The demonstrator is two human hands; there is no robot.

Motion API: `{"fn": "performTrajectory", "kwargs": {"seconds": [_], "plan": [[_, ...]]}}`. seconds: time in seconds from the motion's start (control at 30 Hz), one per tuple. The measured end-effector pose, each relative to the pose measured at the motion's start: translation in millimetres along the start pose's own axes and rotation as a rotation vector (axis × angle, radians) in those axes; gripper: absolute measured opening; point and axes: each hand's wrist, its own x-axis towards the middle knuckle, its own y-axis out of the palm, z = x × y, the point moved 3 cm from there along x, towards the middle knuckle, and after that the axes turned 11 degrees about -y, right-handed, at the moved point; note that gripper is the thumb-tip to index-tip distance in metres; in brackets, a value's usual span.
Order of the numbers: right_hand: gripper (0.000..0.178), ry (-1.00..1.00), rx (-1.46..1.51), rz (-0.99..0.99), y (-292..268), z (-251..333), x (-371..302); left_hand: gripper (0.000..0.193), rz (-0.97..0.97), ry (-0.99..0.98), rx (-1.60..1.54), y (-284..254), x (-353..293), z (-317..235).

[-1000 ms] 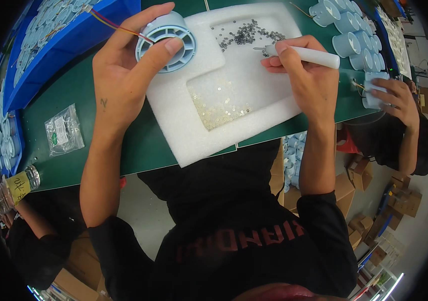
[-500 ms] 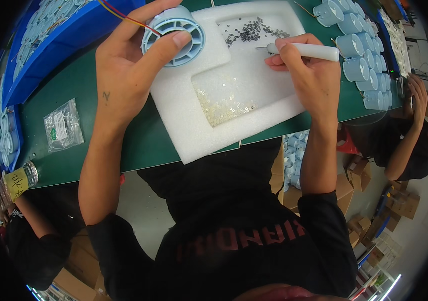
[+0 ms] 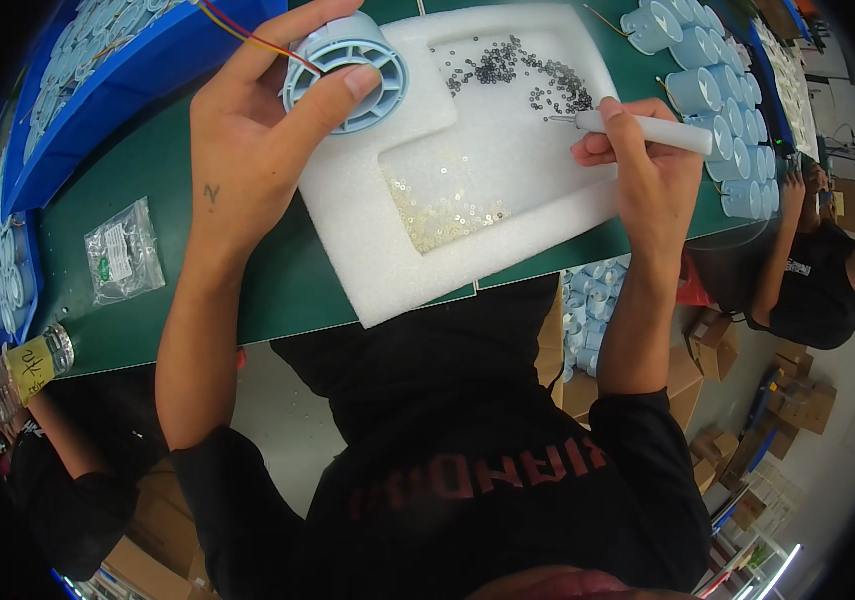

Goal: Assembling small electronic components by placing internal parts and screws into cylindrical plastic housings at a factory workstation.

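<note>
In the head view, the left hand (image 3: 247, 145) holds a light-blue round housing (image 3: 349, 42) at the far left of a white foam tray (image 3: 342, 235). Its fingers wrap around the outer wall and its thumb reaches over the spoked face toward the central opening. Red and yellow wires (image 3: 247, 34) run from the housing past the fingers to the left.

The right hand (image 3: 653, 175) holds a white pen-shaped tool (image 3: 659, 133) narrowly between thumb and fingers, its thin tip pointing left over the tray, just on the near side of the dark rings (image 3: 495, 66). Whether the tip touches the foam, I cannot tell. The dark rings lie scattered in the far part of the recess; pale washers (image 3: 452, 215) are spread in its near left part.

The tray rests on a green surface (image 3: 67, 215). Left of the left forearm lies a clear plastic bag (image 3: 125, 255), with a clear jar (image 3: 35, 364) nearer and farther left. A blue bin (image 3: 147, 95) full of light-blue parts stands at the far left. More light-blue housings (image 3: 697, 92) stand in rows at the far right.
</note>
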Motion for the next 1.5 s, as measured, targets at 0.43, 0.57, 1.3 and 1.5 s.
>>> {"fn": "performTrajectory", "kwargs": {"seconds": [0.43,0.57,1.3,1.5], "plan": [[0.018,0.102,0.143,0.076,-3.7,-4.5,5.1,0.033,0.087,-0.082,-0.535,5.2,5.5,-4.7],[0.013,0.067,0.265,0.134,0.2,4.0,0.4,0.036,0.102,-0.265,-0.892,-3.7,10.4,2.0],[0.024,-0.707,-0.01,0.103,68.9,59.4,-17.6,0.029,0.046,-0.399,-0.923,1.7,11.3,2.2],[0.029,-0.77,-0.195,0.156,73.7,66.5,-18.1,0.019,-0.029,-0.348,-0.737,-1.5,5.4,1.0]]}}
